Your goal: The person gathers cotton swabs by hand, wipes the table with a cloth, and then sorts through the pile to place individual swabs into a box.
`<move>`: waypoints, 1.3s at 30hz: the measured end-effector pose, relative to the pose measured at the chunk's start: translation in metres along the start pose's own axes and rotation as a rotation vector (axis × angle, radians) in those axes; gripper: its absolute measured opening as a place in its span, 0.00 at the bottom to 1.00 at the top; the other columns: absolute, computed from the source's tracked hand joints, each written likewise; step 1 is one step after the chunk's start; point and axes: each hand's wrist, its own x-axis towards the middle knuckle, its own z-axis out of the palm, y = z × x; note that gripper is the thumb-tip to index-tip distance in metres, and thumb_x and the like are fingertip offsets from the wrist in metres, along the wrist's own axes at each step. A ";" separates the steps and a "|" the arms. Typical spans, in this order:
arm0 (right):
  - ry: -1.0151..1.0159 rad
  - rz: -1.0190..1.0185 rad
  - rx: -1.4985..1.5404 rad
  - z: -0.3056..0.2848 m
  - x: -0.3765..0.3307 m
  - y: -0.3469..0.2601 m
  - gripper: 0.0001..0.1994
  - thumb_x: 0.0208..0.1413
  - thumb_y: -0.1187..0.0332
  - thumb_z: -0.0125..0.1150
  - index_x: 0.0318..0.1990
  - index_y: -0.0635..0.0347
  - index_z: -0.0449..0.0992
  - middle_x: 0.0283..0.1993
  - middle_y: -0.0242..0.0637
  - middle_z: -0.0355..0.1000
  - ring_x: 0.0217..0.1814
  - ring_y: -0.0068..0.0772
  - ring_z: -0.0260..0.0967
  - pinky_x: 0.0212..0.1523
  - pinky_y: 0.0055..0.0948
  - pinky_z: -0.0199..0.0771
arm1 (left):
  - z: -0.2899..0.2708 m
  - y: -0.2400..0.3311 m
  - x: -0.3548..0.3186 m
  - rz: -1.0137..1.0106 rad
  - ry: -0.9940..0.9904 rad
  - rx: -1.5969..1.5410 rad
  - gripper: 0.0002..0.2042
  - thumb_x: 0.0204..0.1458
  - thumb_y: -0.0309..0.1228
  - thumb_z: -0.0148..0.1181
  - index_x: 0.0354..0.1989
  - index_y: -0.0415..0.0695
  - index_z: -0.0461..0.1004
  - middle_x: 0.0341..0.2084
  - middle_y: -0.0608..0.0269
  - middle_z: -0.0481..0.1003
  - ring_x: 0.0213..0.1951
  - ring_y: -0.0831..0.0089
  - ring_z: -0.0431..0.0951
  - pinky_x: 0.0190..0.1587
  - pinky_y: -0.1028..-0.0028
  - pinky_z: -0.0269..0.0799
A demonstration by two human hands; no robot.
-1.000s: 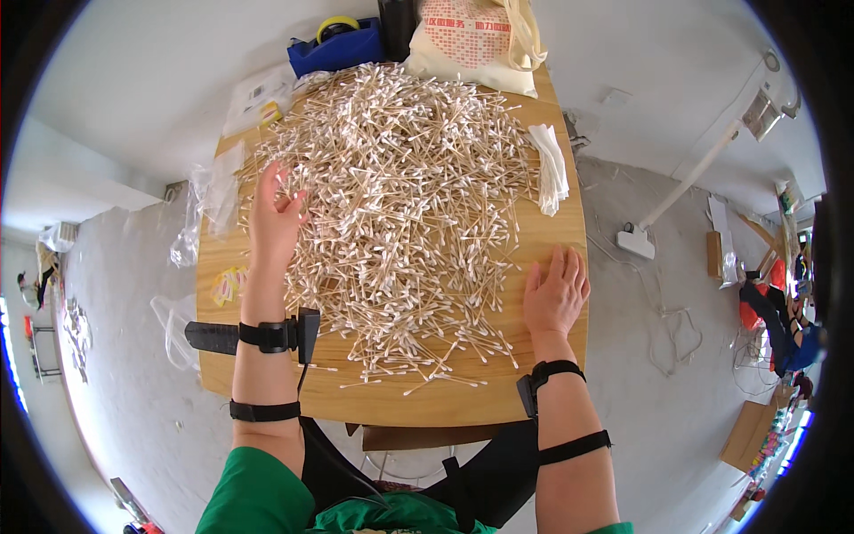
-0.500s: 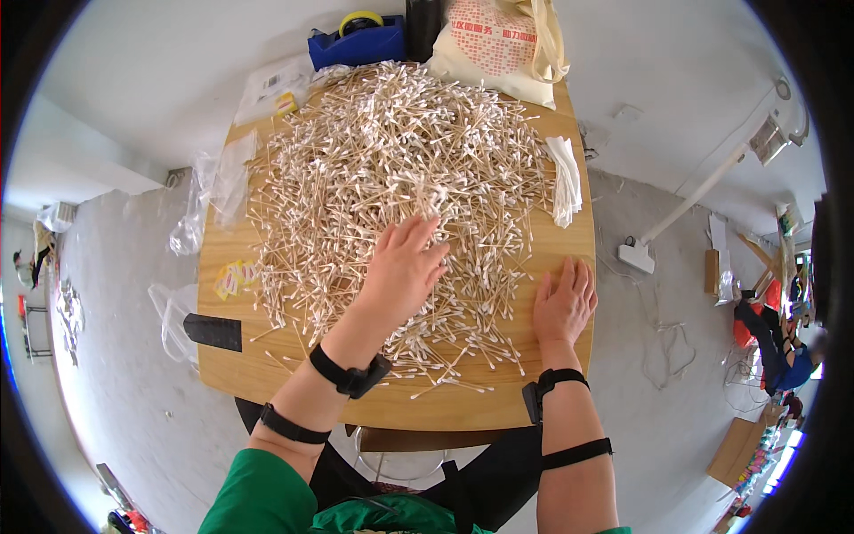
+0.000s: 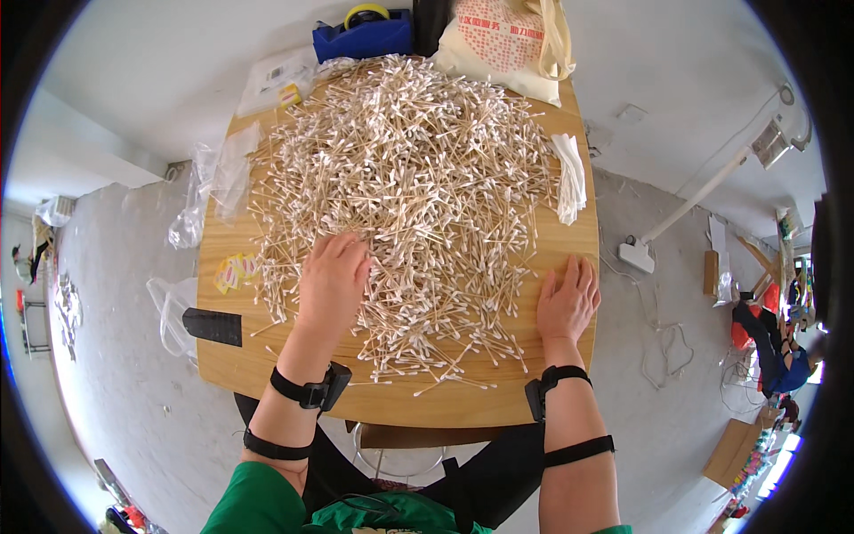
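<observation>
A wide heap of cotton swabs (image 3: 427,169) with pale wooden sticks and white tips covers most of the wooden table (image 3: 267,365). My left hand (image 3: 329,280) is at the heap's near left part, its fingers bent and drawn together among the swabs. The fingertips are partly hidden, so whatever they hold cannot be made out. At the table's right edge my right hand (image 3: 569,303) rests flat, fingers stretched and holding nothing. Farther up that side lies a bundle of white strips (image 3: 567,178).
A blue tape dispenser (image 3: 365,37) and a cream cloth bag (image 3: 498,49) stand at the far edge. Clear plastic bags (image 3: 236,165), yellow labels (image 3: 233,272) and a black strip (image 3: 213,327) lie along the left side. A white power strip (image 3: 637,256) is off to the right.
My left hand has moved left and slightly nearer, from the middle of the heap, and its spread fingers have drawn together. My right hand stays at the table edge.
</observation>
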 end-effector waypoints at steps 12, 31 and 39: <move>-0.001 -0.003 0.020 0.004 0.001 -0.001 0.25 0.60 0.57 0.53 0.62 0.57 0.65 0.66 0.43 0.60 0.72 0.44 0.51 0.68 0.47 0.50 | 0.035 0.041 0.053 0.105 -0.082 0.096 0.20 0.52 0.31 0.62 0.54 0.46 0.71 0.61 0.49 0.63 0.62 0.49 0.63 0.61 0.51 0.63; 0.020 -0.015 0.035 -0.001 0.001 -0.001 0.25 0.59 0.57 0.54 0.62 0.58 0.66 0.66 0.43 0.60 0.72 0.43 0.51 0.68 0.46 0.50 | 0.003 -0.069 0.027 -0.520 0.230 -0.461 0.12 0.56 0.33 0.62 0.43 0.38 0.76 0.36 0.54 0.79 0.38 0.65 0.79 0.40 0.71 0.72; 0.001 0.012 0.009 -0.002 0.002 -0.001 0.24 0.60 0.57 0.53 0.62 0.56 0.66 0.67 0.42 0.59 0.72 0.43 0.50 0.68 0.46 0.51 | -0.002 -0.055 0.005 -0.369 0.245 0.161 0.16 0.57 0.33 0.59 0.53 0.42 0.73 0.58 0.48 0.67 0.55 0.51 0.71 0.54 0.61 0.70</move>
